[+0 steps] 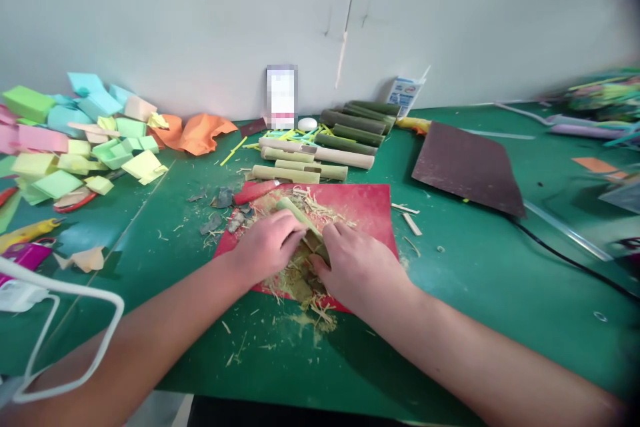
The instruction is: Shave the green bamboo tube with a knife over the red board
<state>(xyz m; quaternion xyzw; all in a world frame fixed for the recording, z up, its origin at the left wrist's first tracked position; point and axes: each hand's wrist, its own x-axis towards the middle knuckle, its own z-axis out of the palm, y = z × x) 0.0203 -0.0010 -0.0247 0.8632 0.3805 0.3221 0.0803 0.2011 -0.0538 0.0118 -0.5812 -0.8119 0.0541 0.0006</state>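
Observation:
A pale green bamboo tube [294, 209] with an opening cut in its side lies slantwise between my hands. My left hand [267, 243] is closed around its upper part, fingers bent over it. Close by, my right hand [357, 263] grips the lower end, thumb underneath; whether a small piece is also between its fingers I cannot tell. Beneath them a red sheet [367, 203] is strewn with bamboo shavings [320, 207] and pale dust. A red-handled tool [256, 191] rests at the sheet's upper left, its far end partly hidden among scraps.
Behind the sheet lie cut bamboo tubes [320, 153] and dark green ones [357, 130]. A phone [281, 97] leans on the wall. Coloured paper boxes [100, 140] crowd the left. A dark brown sheet [467, 163] and a black cable [565, 253] lie right; a white cord [117, 313] loops front left.

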